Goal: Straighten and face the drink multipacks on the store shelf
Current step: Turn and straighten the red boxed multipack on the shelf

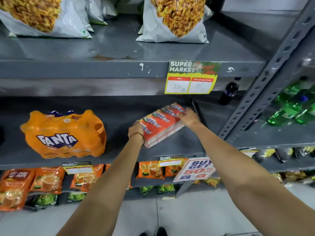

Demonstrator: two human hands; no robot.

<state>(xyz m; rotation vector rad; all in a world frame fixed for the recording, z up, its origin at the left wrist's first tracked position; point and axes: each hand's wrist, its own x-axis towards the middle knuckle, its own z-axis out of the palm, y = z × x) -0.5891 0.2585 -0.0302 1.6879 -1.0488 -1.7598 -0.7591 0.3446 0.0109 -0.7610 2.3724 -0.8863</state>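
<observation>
A red and white multipack of small drink cartons (162, 125) lies at an angle on the grey middle shelf (119, 155), its long side running from near left to far right. My left hand (135, 129) grips its near left end. My right hand (189, 116) grips its far right end. An orange Fanta multipack (63, 135) stands to the left on the same shelf, its label facing out, apart from both hands.
A dark cola bottle (229, 92) stands at the back right of the shelf. A grey slotted upright (265, 77) rises at the right. Snack bags (175, 19) sit on the shelf above, tea pouches (47, 179) below. A price tag (190, 77) hangs overhead.
</observation>
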